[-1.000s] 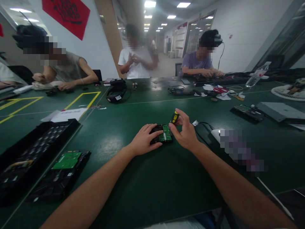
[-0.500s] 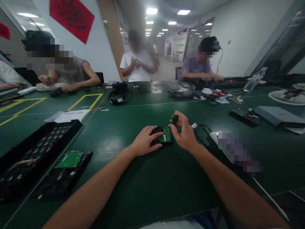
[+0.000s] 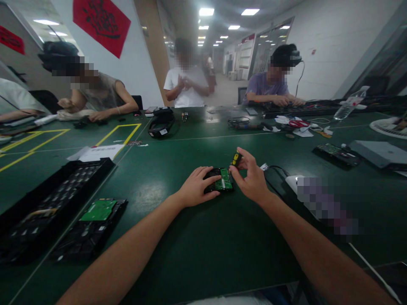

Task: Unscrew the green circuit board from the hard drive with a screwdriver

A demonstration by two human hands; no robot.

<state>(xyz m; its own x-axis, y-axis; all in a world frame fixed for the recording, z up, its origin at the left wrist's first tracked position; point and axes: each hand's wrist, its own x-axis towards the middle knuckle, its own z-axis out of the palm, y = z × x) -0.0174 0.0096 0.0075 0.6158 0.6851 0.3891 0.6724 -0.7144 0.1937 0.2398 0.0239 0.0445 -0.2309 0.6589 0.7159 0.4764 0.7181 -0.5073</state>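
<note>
In the head view a hard drive (image 3: 224, 181) with a green circuit board lies on the green table. My left hand (image 3: 197, 186) rests over its left part, thumb along the near edge, index finger across the board, gripping it. At the drive's right edge, my right hand (image 3: 252, 174) pinches a short black-and-yellow screwdriver (image 3: 236, 158) between thumb and fingers. The handle stands roughly upright; its tip is too small and hidden to make out.
A long black tray (image 3: 57, 207) and another drive in a black frame (image 3: 92, 228) stand at left. To the right lie a white power strip (image 3: 299, 190), a further drive (image 3: 337, 154) and a grey box (image 3: 380, 153). Several people work across the table.
The screwdriver handle has turned in my right hand, so more of its yellow side shows. My left hand keeps its place on the drive. The whole view has shifted slightly.
</note>
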